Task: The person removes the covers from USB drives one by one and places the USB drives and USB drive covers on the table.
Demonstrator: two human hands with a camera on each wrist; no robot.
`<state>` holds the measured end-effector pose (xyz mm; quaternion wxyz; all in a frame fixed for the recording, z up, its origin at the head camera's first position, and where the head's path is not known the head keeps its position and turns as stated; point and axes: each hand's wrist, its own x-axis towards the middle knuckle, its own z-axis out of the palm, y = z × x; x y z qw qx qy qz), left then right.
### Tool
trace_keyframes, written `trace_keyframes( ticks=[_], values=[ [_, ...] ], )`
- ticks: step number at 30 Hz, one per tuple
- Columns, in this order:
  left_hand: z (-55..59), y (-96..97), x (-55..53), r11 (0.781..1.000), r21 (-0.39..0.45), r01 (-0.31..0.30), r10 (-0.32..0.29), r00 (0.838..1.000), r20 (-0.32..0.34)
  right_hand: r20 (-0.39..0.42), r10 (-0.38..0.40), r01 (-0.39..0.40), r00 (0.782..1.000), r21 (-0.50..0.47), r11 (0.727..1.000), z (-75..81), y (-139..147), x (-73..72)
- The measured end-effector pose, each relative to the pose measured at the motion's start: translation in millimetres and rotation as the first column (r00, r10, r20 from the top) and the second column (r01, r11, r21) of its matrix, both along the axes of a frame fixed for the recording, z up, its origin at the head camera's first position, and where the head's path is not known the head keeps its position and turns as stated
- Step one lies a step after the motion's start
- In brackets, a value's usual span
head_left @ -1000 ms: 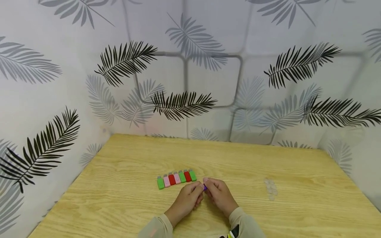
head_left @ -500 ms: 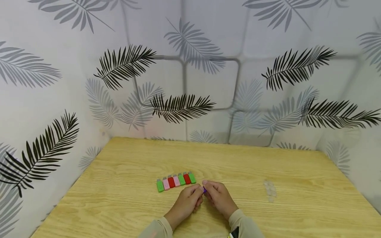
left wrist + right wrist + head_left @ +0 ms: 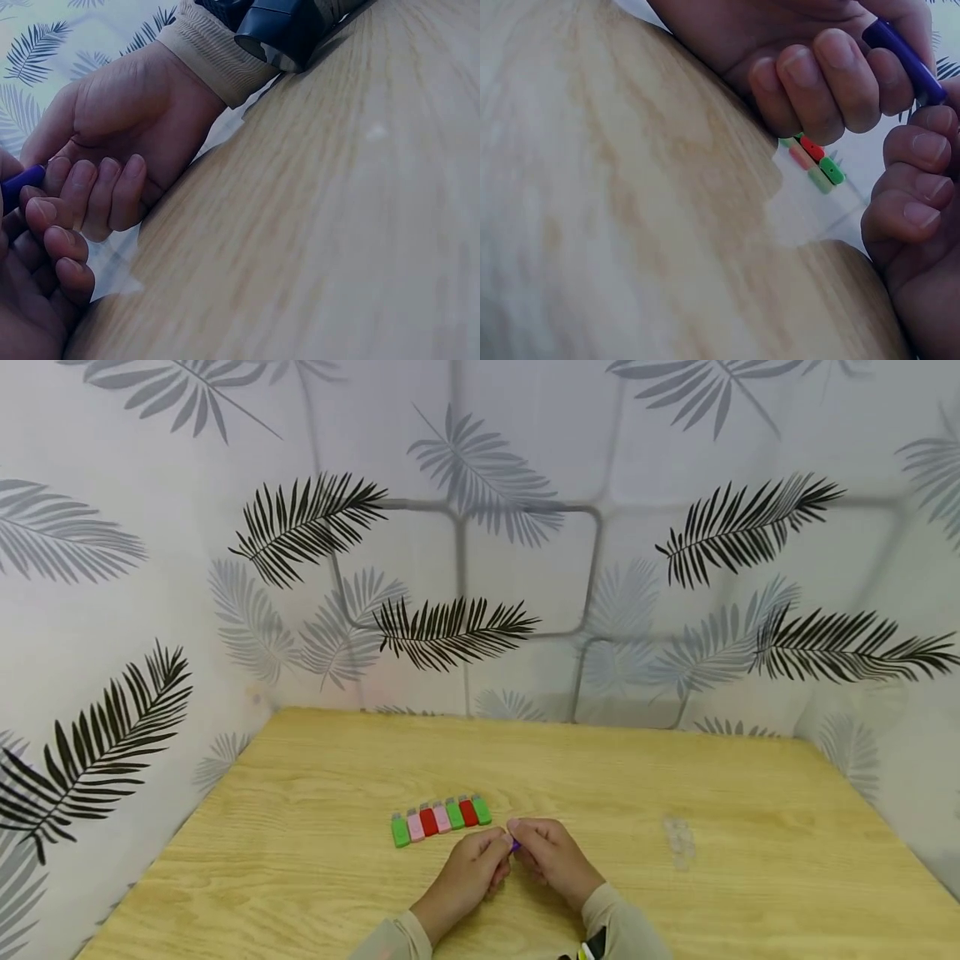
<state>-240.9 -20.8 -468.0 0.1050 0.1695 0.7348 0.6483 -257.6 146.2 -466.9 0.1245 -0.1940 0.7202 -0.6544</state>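
A small purple USB stick [image 3: 906,63] is held between my two hands, low in the middle of the head view. My left hand [image 3: 467,875] pinches one end of it between thumb and curled index finger. My right hand [image 3: 553,860] grips the other end, its fingertips meeting those of the left. Most of the stick is hidden by fingers in the head view; its purple body [image 3: 21,186] shows better in the wrist views. Just beyond my left hand lies a slanted row of green, pink and red USB sticks [image 3: 441,818], metal plugs pointing away from me.
Several small clear plastic pieces [image 3: 679,843] lie to the right on the wood-grain table [image 3: 300,777]. A leaf-patterned wall covering [image 3: 517,585] stands behind the table and at its sides. A black device [image 3: 594,945] sits on my right wrist.
The head view has shifted slightly, so the table appears a little lower. Both hands stay together on the purple USB stick, with only a slight change in how it shows between the fingers.
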Motion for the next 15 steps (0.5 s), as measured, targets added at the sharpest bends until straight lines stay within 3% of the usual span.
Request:
trace_keyframes(
  ticks=[10,15],
  values=[
    [0.4,-0.5,-2.4,1.0,0.002,-0.008,0.008,1.0,-0.003,0.011,-0.037,0.037,0.999,0.012,0.999,4.4,-2.1,-0.4],
    [1.4,-1.7,-0.5,1.0,0.014,0.003,-0.003,1.0,0.012,0.021,-0.021,0.021,1.0,0.012,1.0,5.5,-2.3,0.9]
  ],
)
